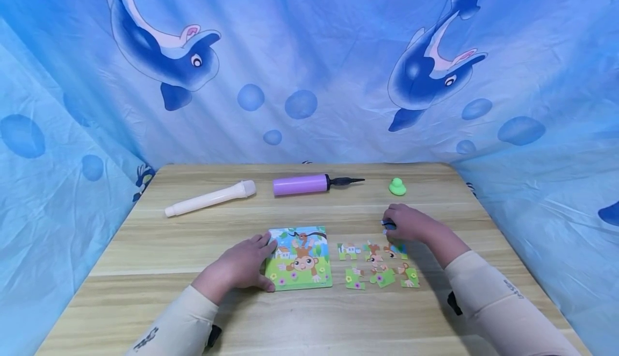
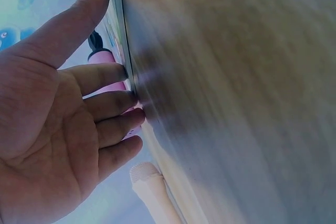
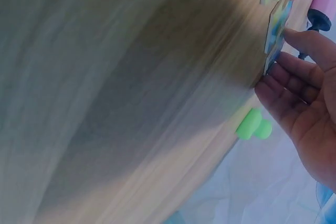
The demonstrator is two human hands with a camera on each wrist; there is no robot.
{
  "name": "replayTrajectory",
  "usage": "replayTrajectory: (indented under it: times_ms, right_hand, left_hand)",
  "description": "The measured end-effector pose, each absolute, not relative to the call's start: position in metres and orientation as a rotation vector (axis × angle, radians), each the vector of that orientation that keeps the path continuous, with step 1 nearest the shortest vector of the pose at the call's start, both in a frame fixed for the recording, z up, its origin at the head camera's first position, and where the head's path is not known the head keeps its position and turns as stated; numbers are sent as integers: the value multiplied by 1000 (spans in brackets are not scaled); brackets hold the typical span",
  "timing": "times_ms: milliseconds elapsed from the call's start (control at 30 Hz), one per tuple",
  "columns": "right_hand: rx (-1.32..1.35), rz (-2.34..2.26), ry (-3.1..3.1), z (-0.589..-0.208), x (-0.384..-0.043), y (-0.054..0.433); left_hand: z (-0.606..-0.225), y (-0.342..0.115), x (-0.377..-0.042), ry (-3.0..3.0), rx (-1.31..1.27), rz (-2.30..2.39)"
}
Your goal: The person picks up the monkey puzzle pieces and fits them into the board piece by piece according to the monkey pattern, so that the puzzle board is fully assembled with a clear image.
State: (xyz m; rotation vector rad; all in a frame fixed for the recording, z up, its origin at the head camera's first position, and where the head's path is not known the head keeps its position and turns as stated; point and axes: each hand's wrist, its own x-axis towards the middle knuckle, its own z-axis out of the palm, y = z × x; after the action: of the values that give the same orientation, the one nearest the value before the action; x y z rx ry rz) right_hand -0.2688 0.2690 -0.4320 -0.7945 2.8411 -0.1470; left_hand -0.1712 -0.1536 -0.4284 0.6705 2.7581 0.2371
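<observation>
A square puzzle board [image 1: 300, 262] with a monkey picture lies flat on the table. My left hand [image 1: 245, 262] rests at its left edge, fingers spread, thumb by the near corner. In the left wrist view the left hand [image 2: 58, 108] has its fingertips right against the board's edge. To the right of the board lie several loose puzzle pieces [image 1: 349, 251] in rough rows. At their far right corner my right hand [image 1: 408, 223] pinches a dark blue puzzle piece [image 1: 389, 225], partly hidden by the fingers. The right wrist view shows the right hand [image 3: 299, 82] low at the tabletop.
Behind the board lie a white toy microphone [image 1: 210, 198] and a purple hand pump [image 1: 301, 184] with a black nozzle. A small green toy [image 1: 397, 187] sits beyond my right hand. A blue dolphin-print curtain [image 1: 338, 66] encloses the wooden table [image 1: 309, 324] at the back and sides.
</observation>
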Motion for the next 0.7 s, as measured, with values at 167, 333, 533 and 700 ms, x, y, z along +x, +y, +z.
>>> replayTrajectory:
  times_ms: [167, 333, 533, 700]
  right_hand:
    - [-811, -106, 2873, -434, -268, 268]
    - [-817, -82, 2899, -435, -268, 265]
    - [-853, -115, 2913, -427, -267, 237]
    - [-948, -102, 2924, -417, -265, 197]
  left_hand:
    - [-428, -153, -171, 2758, 672, 236]
    - [-428, -153, -171, 2754, 670, 244]
    - [-428, -152, -170, 2756, 662, 238]
    - [-428, -151, -169, 2756, 659, 239]
